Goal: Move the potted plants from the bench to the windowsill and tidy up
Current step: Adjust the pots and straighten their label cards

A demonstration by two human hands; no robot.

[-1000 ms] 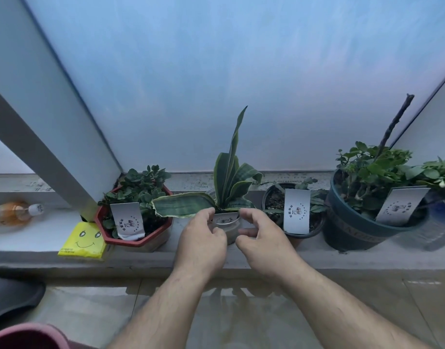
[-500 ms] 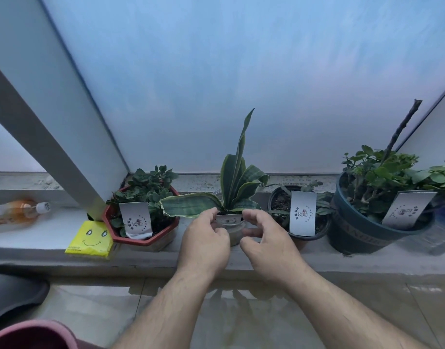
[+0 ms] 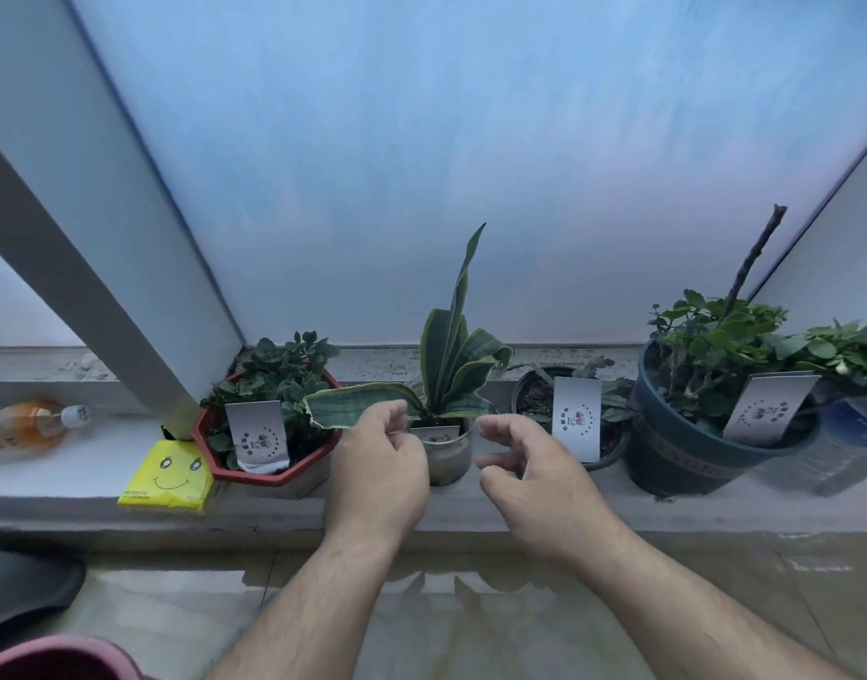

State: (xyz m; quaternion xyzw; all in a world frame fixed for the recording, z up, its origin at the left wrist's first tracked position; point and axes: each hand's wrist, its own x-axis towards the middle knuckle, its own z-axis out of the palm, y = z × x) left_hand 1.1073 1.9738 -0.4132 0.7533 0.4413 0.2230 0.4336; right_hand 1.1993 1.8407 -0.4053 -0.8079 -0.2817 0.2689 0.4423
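A snake plant in a small clear pot (image 3: 447, 458) stands on the grey windowsill (image 3: 520, 505), with a white label card at its front. My left hand (image 3: 380, 466) hovers just left of the pot with loosely curled fingers by its rim, holding nothing. My right hand (image 3: 525, 478) is a little right of the pot, clearly apart from it, fingers loosely curled and empty. A red octagonal pot (image 3: 274, 476) stands to the left. To the right stand a small black pot (image 3: 532, 402) and a large dark teal pot (image 3: 677, 458). Each bears a white card.
A yellow smiley tissue pack (image 3: 169, 471) lies left of the red pot, and an orange bottle (image 3: 29, 427) lies further left. A blue pot (image 3: 858, 427) is at the far right. A slanted window post (image 3: 103, 267) meets the sill behind the red pot.
Both hands have let go of the snake plant pot and moved apart, the right hand further off. The pot stays on the sill.
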